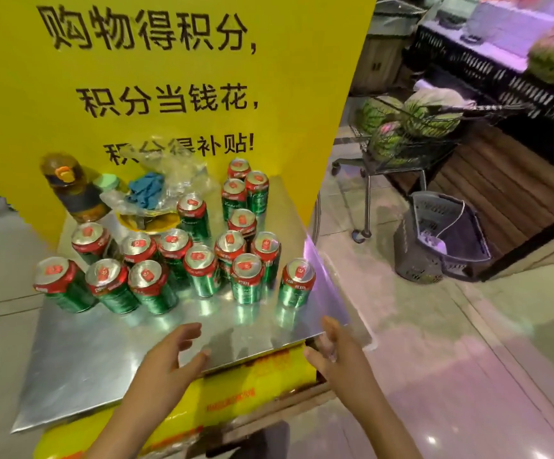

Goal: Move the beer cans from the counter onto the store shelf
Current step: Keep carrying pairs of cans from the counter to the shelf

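Steel counter (80, 359) with beer cans (202, 270), both hands open, empty

Shiny metal counter (96, 359). Green beer cans (202, 270) upright, clustered centre to 9 o'clock; one can (297, 283) apart at 3. Bottle (76, 190), crumpled plastic bag (166, 190) at 11–12.

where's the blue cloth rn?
Head view: the blue cloth lies in a clear plastic bag at the back of the counter, left of centre, between the amber bottle and the cans.
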The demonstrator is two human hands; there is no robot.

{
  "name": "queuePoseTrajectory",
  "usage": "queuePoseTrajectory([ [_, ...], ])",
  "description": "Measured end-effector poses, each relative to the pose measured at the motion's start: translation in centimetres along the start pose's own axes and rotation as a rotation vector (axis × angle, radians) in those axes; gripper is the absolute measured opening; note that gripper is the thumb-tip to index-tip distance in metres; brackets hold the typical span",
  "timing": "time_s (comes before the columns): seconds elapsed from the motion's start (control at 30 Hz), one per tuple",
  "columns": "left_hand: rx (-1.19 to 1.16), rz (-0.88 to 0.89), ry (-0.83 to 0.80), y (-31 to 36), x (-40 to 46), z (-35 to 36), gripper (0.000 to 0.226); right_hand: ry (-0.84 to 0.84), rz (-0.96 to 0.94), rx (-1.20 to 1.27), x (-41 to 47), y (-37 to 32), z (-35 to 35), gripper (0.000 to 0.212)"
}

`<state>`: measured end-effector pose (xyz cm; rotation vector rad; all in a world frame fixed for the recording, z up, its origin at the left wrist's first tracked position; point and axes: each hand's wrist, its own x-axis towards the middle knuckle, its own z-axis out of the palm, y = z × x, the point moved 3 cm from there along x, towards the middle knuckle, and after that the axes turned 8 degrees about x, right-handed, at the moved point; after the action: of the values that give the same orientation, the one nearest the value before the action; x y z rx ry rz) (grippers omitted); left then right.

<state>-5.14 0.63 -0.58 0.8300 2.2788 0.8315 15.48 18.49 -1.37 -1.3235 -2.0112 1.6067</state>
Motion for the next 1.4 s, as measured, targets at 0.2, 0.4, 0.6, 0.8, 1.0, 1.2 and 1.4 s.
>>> queuePoseTrajectory([
  [0.2,-0.109,-0.038,0.103,4.4,7.0,3.8,0.078,0.05,0.049,0.096,6.1,-0.2,-1.1,0.079],
  [0.4,-0.134,-0.164,0.301,5.7,11.1,7.0,0.085,-0.055,0.027,0.187,10.5,-1.0,-0.1,0.093],
  [0.6,-0.173,-0.209,0.43,6.2,11.5,7.7,0.064,-0.093,0.014,0.109,13.0,0.4,0.4,0.088],
  [0.8,-0.177,-0.242,0.483,6.6,10.2,7.6,0.057,-0.227,-0.027,0.122,14.5,0.2,-0.2,0.077],
  [1.0,-0.222,-0.338,0.55,6.6,4.8,7.9,0.057,-0.254,-0.108,0.055,15.1,-0.2,-0.6,0.065],
  [1.2,-0.323,-0.419,0.725,6.8,-2.2,7.3,0.051,-0.326,-0.161,0.085,14.7,-1.1,-0.7,0.062],
  [1.4,-0.514,-0.522,1.022,6.4,-10.2,7.3,0.058,-0.53,-0.151,0.125,11.2,-2.7,1.3,0.069],
])
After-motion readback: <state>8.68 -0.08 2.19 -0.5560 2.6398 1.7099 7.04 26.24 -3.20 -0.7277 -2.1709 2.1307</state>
